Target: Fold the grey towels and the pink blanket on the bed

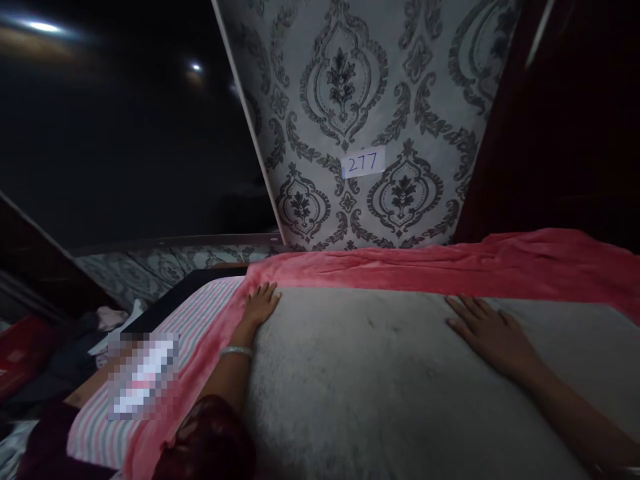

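A large grey cloth [360, 373] lies spread over a pink blanket [360, 269], which shows along its far and left sides. My left hand [262, 303] rests flat at the grey cloth's far left corner, fingers apart and reaching onto the pink blanket. On the right, my right hand [493, 330] lies flat on the grey cloth near its far edge, fingers spread. Neither hand grips anything. Beneath the pink blanket on the left shows a striped cloth [205, 313] in white, pink and grey.
Behind stands a wall [345, 87] with patterned wallpaper and a paper label [363, 162] reading 277. A large dark screen [130, 147] is at the upper left. Dark furniture [565, 147] rises on the right. Assorted clothes [75, 340] lie in a heap at the lower left.
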`<state>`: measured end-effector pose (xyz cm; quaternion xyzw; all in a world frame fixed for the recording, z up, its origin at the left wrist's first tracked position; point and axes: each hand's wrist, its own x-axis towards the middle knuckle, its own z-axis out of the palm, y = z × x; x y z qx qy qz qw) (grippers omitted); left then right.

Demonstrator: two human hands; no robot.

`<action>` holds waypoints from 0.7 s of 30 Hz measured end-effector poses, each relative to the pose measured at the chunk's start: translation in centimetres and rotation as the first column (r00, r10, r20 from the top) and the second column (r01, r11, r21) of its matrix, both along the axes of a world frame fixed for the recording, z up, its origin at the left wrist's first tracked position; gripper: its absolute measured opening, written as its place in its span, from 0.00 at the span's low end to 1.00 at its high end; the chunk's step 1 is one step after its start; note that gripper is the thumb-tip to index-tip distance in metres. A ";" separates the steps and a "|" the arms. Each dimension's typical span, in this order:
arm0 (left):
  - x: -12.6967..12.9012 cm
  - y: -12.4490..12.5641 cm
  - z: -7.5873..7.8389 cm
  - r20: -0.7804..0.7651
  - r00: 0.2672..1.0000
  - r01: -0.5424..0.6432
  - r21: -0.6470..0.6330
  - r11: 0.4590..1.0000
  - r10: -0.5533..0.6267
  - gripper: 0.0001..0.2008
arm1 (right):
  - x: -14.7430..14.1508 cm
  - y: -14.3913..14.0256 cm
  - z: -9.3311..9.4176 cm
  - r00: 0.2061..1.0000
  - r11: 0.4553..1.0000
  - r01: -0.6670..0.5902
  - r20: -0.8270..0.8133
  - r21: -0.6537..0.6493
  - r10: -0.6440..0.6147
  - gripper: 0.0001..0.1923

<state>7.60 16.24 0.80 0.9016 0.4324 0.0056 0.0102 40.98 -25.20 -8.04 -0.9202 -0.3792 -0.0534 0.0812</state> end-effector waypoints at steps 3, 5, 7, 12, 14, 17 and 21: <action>-0.1 0.4 -0.5 0.020 1.000 -0.010 0.003 1.000 0.009 0.31 | -0.1 -0.1 0.8 1.000 0.999 0.009 -0.003 -0.032 -0.009 0.36; 0.1 0.5 -0.7 0.029 1.000 -0.003 -0.004 1.000 0.003 0.31 | -0.7 0.4 2.0 0.999 0.996 0.048 -0.020 -0.070 -0.049 0.34; 0.2 0.7 -0.7 0.034 0.999 -0.001 -0.008 1.000 0.001 0.31 | -2.1 2.0 3.5 0.997 0.994 0.068 -0.024 -0.090 -0.070 0.33; 0.3 1.2 -0.7 0.047 0.999 -0.001 -0.002 1.000 0.001 0.31 | -9.8 10.4 6.9 0.931 0.932 -0.361 -0.057 -0.017 0.360 0.33; 0.2 1.4 -0.8 0.062 0.998 0.009 0.002 1.000 -0.009 0.31 | -13.1 13.7 7.3 0.858 0.869 -0.495 -0.143 0.030 0.494 0.34; 0.2 1.8 -0.9 0.074 0.997 0.016 -0.011 1.000 -0.015 0.31 | -15.1 16.2 7.0 0.799 0.821 -0.564 -0.197 0.083 0.569 0.35; 0.3 2.3 -0.9 0.086 0.996 0.021 -0.046 0.999 -0.017 0.33 | -10.0 12.9 6.4 0.887 0.898 -0.439 -0.143 0.034 0.439 0.33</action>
